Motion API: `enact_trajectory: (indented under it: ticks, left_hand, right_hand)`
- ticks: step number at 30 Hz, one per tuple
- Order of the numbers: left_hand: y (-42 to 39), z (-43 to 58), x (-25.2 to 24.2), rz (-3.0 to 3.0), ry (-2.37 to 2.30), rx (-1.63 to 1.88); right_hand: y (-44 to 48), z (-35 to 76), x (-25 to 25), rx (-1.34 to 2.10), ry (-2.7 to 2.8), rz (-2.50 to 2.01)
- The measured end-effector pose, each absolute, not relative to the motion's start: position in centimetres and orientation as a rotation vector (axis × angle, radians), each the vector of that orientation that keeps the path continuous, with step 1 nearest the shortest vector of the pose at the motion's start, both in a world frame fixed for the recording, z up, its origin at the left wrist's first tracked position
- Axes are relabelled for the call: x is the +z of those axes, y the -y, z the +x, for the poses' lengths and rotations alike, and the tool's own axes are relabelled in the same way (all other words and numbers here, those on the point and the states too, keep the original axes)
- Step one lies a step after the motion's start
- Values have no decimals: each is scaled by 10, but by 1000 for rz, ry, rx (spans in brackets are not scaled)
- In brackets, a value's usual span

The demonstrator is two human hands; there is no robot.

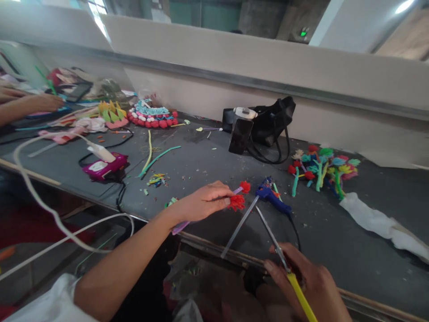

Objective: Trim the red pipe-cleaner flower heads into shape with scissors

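Note:
My left hand (204,201) pinches a purple fuzzy stem (181,227) with red flower heads (237,202) at its end, just above the table edge. At the lower right, my right hand (301,277) is closed round a pair of scissors (275,243) with slim metal blades and a yellow handle. Their blades look shut, with the tips pointing up and left. A blue glue gun (273,199) lies beyond both hands, and a clear glue stick (239,229) projects from it toward the table edge. My fingers partly hide the scissors' handle.
A bouquet of fuzzy flowers (323,167) with a white-wrapped end lies right. Behind are a black bag (273,120) and a phone (239,135). Leftward sit a purple device (106,167) with a white cable, loose stems (161,160) and scraps (157,180). Another person's hand (43,103) works far left.

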State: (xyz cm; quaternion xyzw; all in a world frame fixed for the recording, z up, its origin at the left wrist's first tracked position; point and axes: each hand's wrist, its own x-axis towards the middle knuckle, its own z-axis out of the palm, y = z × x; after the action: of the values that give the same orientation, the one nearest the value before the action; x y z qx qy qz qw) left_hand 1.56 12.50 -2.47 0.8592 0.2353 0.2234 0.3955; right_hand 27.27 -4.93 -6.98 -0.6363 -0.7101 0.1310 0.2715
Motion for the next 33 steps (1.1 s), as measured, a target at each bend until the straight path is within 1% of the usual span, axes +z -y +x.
enact_trajectory:
  ticks: [3, 9, 17, 24, 33]
  left_hand:
    - [-125, 17, -26, 2166, -565, 566]
    - [-123, 18, -28, 2142, -572, 555]
    - [-121, 22, -29, 2278, -589, 530]
    - [-121, 22, -31, 2344, -620, 497]
    - [-120, 22, -33, 2374, -646, 514]
  right_hand:
    - [48, 276, -74, 258, 2028, -1663]
    - [46, 273, -80, -213, 2045, -1758]
    - [45, 279, -78, -544, 2064, -1770]
    - [44, 279, -76, -512, 2154, -1747]
    - [43, 280, -82, -496, 2141, -1749]
